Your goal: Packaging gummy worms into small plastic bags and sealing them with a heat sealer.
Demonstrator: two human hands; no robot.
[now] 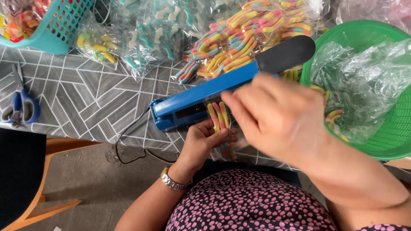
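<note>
My left hand (204,143) grips a small clear bag of striped gummy worms (219,115) and holds its top under the arm of a blue heat sealer (201,95). My right hand (276,117) is blurred, hovering just over the sealer's arm near its black handle (286,53); whether it touches the arm cannot be told. The sealer lies slanted on the patterned tabletop (85,98), with a black cord (128,137) hanging off the edge.
A green basket (394,128) with clear bags and loose worms stands at right. Sealed candy bags (239,38) pile up behind the sealer. A teal basket (51,30) sits at far left, blue scissors (21,105) near the left edge, a wooden chair (47,188) below.
</note>
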